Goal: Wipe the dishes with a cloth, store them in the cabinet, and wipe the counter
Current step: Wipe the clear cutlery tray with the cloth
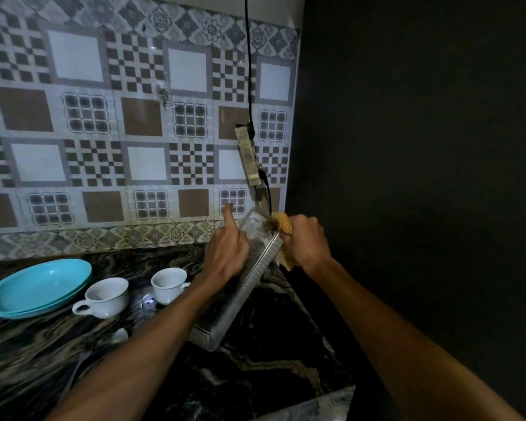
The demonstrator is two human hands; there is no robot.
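The clear tray [249, 278] stands tilted on edge at the right of the tabletop [255, 375], its low corner resting on the stone; the left hand [225, 256] grips its left face with the forefinger pointing up, and the right hand [308, 241] presses a bunched yellow cloth [283, 226] on its far rim. It looks light, stiff and slippery, possibly brittle, so hold it by the ribbed rim. To the left sit two white cups [107, 296], stacked teal plates [37, 287], and near cutlery [82, 357].

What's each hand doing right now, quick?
Left hand: grips the clear tray, index finger sticking up.
Right hand: curled round the yellow cloth, pressing it on the tray's edge.
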